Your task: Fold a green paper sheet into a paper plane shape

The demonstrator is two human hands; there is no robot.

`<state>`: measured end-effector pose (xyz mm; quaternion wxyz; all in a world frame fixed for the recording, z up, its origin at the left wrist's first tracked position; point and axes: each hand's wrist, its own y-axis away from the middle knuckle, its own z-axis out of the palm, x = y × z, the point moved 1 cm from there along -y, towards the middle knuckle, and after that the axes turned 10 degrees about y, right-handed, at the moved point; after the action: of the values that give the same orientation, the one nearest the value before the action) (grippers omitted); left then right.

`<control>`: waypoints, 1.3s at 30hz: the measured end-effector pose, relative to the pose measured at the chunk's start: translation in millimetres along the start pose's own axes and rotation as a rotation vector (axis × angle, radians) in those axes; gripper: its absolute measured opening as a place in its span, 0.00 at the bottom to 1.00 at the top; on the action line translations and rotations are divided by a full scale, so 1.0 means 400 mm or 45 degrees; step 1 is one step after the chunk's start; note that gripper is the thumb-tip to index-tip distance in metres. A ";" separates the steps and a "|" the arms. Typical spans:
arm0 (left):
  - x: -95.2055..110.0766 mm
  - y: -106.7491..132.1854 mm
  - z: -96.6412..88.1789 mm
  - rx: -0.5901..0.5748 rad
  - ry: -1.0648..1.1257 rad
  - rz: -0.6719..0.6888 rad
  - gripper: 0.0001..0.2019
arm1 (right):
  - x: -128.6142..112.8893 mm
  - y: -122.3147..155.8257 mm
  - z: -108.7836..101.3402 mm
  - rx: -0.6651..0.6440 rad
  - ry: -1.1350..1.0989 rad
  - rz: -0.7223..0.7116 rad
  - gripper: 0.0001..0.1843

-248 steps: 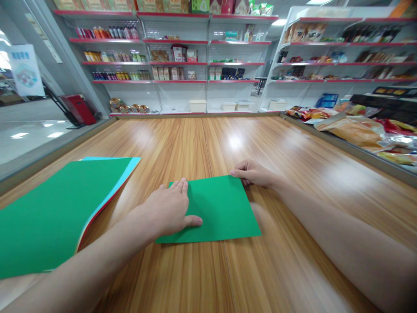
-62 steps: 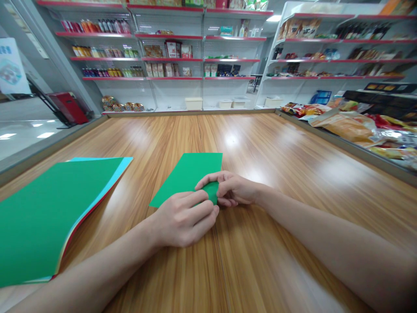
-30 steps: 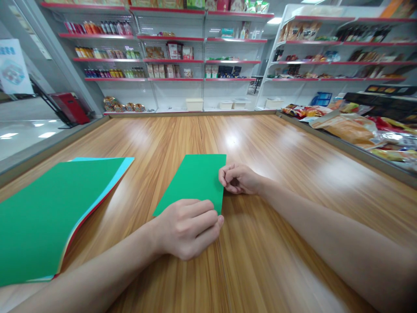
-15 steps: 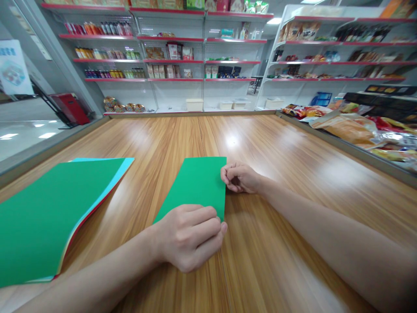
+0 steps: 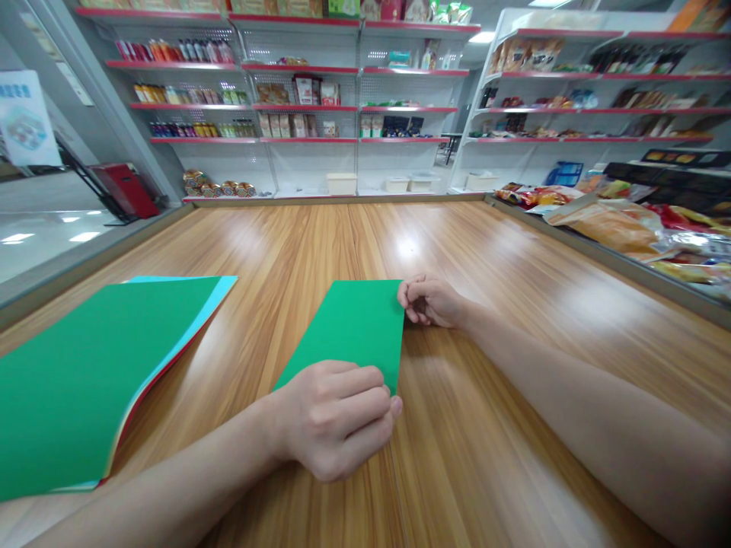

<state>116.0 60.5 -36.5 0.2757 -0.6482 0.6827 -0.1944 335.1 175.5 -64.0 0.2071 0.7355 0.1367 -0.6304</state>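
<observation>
A smaller green sheet of paper (image 5: 354, 327), whether folded I cannot tell, is in front of me at the middle of the wooden table (image 5: 468, 441). My left hand (image 5: 343, 415) is closed at its near right corner, with the fingers curled and covering the near edge. My right hand (image 5: 431, 301) pinches the right edge near the far corner between thumb and fingers. To the left lies a stack of larger coloured sheets (image 5: 114, 358), green on top, with light blue and red edges showing below.
A raised rim (image 5: 343, 199) runs round the table. Bagged snacks (image 5: 617, 224) lie beyond its right edge. Shelves (image 5: 300, 67) with bottles and packets stand behind. A red crate-like object (image 5: 126, 190) on a hand cart is at the far left.
The green sheet has shifted slightly right and toward me. My right hand has moved a little right and up toward the sheet's far corner; my left hand has barely moved.
</observation>
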 end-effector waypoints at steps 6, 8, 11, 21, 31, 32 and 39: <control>0.000 0.003 -0.001 0.011 0.010 0.010 0.14 | -0.003 0.003 -0.017 0.045 0.000 0.014 0.05; 0.001 0.003 -0.001 0.024 0.021 0.020 0.14 | -0.002 0.002 -0.021 0.054 -0.003 0.022 0.05; 0.003 0.000 -0.003 0.036 0.042 0.021 0.15 | 0.000 0.000 -0.025 0.073 -0.012 0.033 0.05; 0.006 -0.001 -0.002 0.082 0.074 0.034 0.15 | -0.002 0.001 -0.037 0.137 -0.033 0.035 0.05; 0.007 0.006 0.000 0.061 0.056 0.028 0.15 | 0.003 0.000 -0.034 0.160 -0.028 -0.015 0.03; 0.007 0.007 0.000 0.052 0.054 0.025 0.15 | 0.004 -0.001 -0.034 0.164 -0.027 -0.019 0.03; 0.011 0.010 0.002 0.047 0.068 0.002 0.14 | 0.008 -0.008 -0.038 0.261 -0.021 -0.060 0.03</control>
<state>113.2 56.7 -40.2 0.2693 -0.6370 0.6867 -0.2240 347.2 185.4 -65.7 0.1171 0.7442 0.0868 -0.6519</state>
